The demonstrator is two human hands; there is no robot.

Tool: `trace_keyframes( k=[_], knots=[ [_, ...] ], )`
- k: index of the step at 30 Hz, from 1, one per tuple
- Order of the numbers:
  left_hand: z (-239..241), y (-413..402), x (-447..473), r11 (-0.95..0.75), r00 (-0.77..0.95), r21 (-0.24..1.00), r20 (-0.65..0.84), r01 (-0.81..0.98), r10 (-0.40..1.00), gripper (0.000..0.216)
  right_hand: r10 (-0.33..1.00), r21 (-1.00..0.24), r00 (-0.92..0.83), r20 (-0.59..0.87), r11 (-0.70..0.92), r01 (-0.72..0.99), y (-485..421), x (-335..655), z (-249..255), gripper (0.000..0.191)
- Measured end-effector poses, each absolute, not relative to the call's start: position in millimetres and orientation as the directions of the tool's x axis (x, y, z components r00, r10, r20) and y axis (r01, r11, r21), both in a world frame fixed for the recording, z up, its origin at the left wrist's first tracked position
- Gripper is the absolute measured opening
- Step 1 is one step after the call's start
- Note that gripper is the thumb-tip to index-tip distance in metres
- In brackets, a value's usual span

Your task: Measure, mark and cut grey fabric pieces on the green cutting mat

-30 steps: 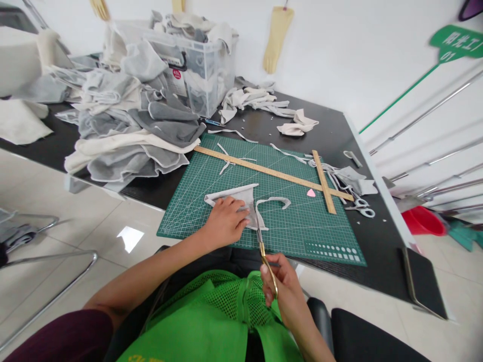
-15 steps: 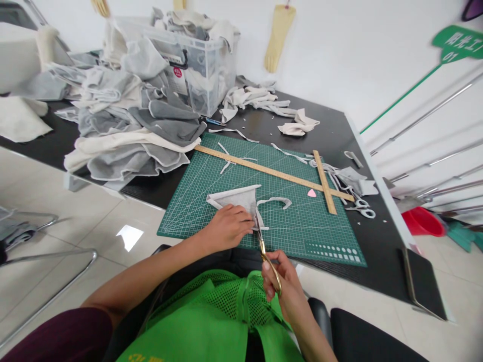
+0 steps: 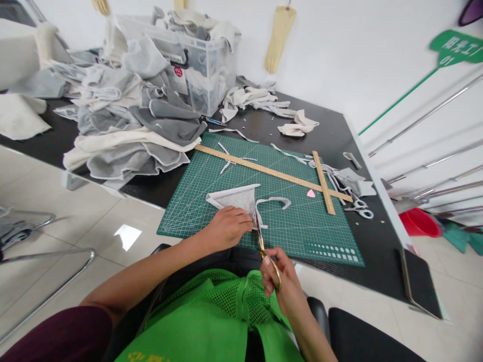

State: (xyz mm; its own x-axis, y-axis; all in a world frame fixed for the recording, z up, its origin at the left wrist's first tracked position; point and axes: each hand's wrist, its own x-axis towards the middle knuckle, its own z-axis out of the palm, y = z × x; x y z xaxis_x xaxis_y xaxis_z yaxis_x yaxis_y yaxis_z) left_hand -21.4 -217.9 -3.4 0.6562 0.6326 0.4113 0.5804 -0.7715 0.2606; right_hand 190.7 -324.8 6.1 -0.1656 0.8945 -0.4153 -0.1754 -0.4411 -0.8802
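I see the right hand curled around the handles of the gold scissors. The blades touch the edge of a small gray cloth, which lies on the green mat right in front of the person. The left hand rests on the cloth, fingers bent and close together; I can't tell if it pinches it. A thin strip curls beside the blades. Farther back, a short ruler crosses a long ruler.
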Motion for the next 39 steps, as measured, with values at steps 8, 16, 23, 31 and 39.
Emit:
trace_keyframes(
  k=[8, 16, 23, 31, 39],
  knots=[
    [0, -219, -20, -0.751, 0.651, 0.256, 0.381, 0.608, 0.657, 0.018, 0.894, -0.882, -0.157, -0.420, -0.443, -0.161, -326, 186, 5, 0.036],
    [0, -217, -19, -0.747, 0.647, 0.266, 0.378, 0.609, 0.662, 0.016, 0.897, -0.887, -0.146, -0.418, -0.437, -0.148, -329, 185, 7, 0.038],
    [-1, -217, -20, -0.749, 0.646, 0.264, 0.385, 0.607, 0.659, 0.018, 0.895, -0.886, -0.154, -0.419, -0.440, -0.149, -330, 187, 4, 0.036],
    [-1, -218, -20, -0.754, 0.647, 0.266, 0.393, 0.601, 0.654, 0.019, 0.898, -0.888, -0.148, -0.414, -0.434, -0.149, -332, 186, 3, 0.036],
    [-3, -217, -20, -0.756, 0.641, 0.265, 0.409, 0.598, 0.650, 0.017, 0.909, -0.903, -0.150, -0.389, -0.409, -0.132, -338, 185, 1, 0.033]
  ],
)
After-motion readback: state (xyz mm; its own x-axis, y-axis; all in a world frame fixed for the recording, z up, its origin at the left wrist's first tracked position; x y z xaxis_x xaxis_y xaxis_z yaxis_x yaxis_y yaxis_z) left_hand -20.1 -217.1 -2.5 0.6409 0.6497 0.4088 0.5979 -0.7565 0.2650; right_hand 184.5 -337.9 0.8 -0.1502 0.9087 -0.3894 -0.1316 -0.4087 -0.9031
